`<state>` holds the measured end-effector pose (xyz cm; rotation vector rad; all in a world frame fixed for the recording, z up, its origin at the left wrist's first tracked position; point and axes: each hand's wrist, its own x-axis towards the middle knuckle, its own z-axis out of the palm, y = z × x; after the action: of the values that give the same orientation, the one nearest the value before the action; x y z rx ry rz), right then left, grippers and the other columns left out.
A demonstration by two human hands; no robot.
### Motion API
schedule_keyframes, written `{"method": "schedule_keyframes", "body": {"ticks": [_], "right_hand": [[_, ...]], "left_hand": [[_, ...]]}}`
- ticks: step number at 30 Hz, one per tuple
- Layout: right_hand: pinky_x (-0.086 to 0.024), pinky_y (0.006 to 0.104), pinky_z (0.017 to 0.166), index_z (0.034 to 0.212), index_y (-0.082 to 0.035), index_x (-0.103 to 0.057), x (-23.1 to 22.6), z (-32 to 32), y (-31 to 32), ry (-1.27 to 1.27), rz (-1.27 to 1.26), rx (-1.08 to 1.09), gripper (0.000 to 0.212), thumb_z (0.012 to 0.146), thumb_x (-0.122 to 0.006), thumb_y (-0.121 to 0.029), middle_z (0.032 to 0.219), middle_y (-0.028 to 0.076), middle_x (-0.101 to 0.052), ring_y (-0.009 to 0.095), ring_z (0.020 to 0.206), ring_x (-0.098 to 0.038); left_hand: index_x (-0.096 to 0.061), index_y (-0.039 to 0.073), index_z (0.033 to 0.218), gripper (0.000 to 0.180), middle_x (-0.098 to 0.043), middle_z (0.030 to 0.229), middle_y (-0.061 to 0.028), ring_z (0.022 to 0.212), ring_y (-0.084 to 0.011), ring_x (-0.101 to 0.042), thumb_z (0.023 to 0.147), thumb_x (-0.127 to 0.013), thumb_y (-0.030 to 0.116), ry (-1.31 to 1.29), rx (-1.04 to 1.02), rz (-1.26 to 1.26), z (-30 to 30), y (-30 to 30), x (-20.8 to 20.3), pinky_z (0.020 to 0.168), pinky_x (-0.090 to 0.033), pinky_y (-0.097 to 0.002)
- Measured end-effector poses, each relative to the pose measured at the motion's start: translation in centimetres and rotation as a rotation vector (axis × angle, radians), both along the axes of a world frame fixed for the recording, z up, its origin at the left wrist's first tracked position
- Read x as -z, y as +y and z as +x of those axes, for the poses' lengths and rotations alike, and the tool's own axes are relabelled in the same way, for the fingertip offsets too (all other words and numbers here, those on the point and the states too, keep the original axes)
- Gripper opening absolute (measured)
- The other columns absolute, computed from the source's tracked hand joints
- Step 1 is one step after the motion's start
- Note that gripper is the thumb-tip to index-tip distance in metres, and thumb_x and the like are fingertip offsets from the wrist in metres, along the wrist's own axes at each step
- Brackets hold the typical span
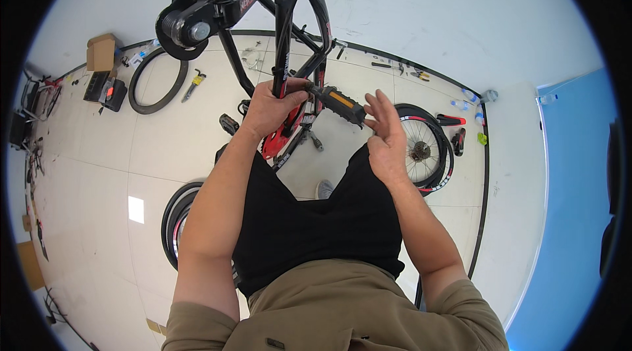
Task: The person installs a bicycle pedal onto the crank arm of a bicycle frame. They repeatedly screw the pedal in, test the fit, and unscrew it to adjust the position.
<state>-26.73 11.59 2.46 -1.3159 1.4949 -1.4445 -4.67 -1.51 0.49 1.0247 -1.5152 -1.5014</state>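
The bare left hand (271, 110) is clamping its thumb and fingers on the inner end of a black, blocky, orange-striped pedal (344, 108), which is sitting between both hands beside a black, tubular bicycle frame (282, 54). The bare right hand (387, 147) is spreading its fingers apart at the pedal's outer end (whether they are touching it, I cannot tell). A black-tyred, spoked wheel (419, 151) is lying on the pale, tiled floor (164, 143).
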Motion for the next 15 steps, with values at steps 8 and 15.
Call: {"method": "schedule_keyframes", "body": {"ticks": [8,15], "right_hand": [[-0.053,0.0346,0.083,0.147,0.013,-0.036,0.6,1.1,1.5,-0.475,0.446,0.01,0.07,0.077,-0.038,0.012,0.082,0.015,-0.068,0.022,0.08,-0.068],[-0.049,0.0374,0.097,0.149,0.005,-0.036,-0.3,1.2,0.4,0.097,-0.102,0.151,0.079,0.071,-0.035,0.016,0.122,0.015,-0.067,0.025,0.114,-0.06]], "left_hand": [[-0.07,-0.002,0.119,0.028,-0.075,0.103,-0.0072,0.094,-0.0132,-0.068,0.092,-0.07,0.005,-0.026,0.032,-0.002,0.3,0.0,0.0,0.091,-0.054,-0.0284],[-0.07,-0.002,0.119,0.028,-0.075,0.103,-0.0079,0.094,-0.0135,-0.069,0.092,-0.07,0.005,-0.013,0.032,-0.004,0.3,-0.2,0.3,0.091,-0.054,-0.0283]]}}
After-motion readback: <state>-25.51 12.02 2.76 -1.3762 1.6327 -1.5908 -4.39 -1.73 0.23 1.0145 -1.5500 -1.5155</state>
